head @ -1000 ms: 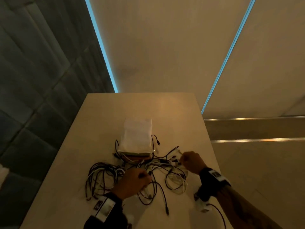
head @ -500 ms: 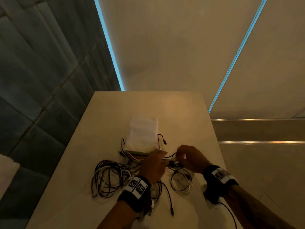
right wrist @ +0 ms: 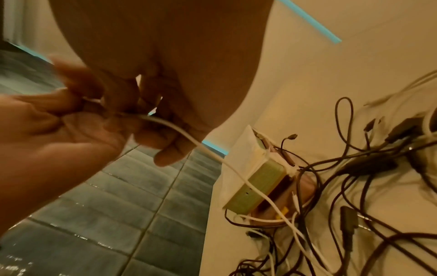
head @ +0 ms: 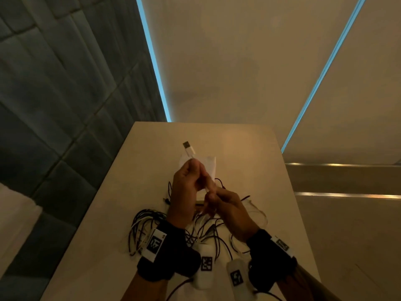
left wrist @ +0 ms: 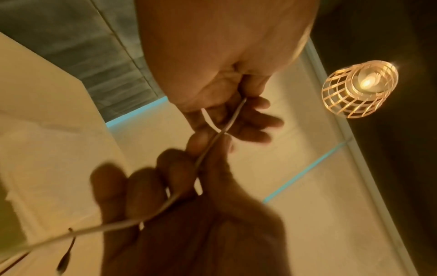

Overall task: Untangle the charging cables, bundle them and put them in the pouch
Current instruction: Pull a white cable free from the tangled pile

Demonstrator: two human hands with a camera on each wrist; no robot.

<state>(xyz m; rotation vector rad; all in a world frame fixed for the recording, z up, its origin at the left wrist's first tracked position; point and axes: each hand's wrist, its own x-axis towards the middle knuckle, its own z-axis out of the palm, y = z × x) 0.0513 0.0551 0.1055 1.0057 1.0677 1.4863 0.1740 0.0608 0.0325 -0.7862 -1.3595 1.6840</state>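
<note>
Partly hidden pouch (head: 209, 165) behind both hands (head: 184, 192), each pinching white cable (right wrist: 212, 155).

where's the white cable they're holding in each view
Head: white cable sticks up from the left hand, USB plug on top.
Left wrist: runs diagonally through both hands.
Right wrist: leaves the right hand, drops right to the tangle.
Shared landmark: the pouch.

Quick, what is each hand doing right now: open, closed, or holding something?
Left hand: closed, pinching the white cable just below its USB plug.
Right hand: closed, pinching the same white cable lower down.
</note>
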